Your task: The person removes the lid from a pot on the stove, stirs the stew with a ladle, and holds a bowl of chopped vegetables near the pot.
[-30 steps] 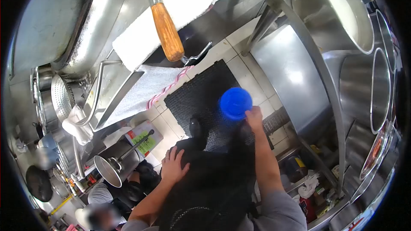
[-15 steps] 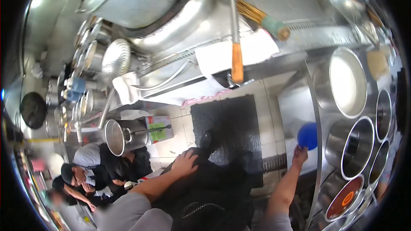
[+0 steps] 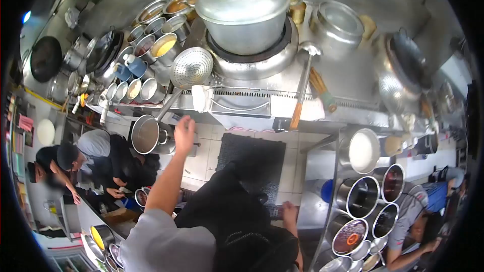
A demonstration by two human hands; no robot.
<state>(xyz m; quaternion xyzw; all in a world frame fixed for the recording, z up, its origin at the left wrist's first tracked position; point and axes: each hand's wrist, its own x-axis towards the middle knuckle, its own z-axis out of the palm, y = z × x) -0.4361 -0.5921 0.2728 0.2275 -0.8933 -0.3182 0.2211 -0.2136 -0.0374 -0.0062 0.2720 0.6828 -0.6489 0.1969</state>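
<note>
Blue container (image 3: 326, 190) looks set aside; remainder unclear. Left hand (image 3: 184, 133) empty, fingers loose, near steel pot (image 3: 145, 135); right hand (image 3: 289, 214): can't tell.

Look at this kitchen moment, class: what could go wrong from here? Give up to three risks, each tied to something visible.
1. The left hand appears close to the handle of the skimmer, which juts past the counter; a careless sweep might knock it.
2. The handle of the ladle also overhangs; brushing it could tip it off.
3. Uncovered pots stand on the side of the right hand; an elbow bump might slop their contents.
</note>
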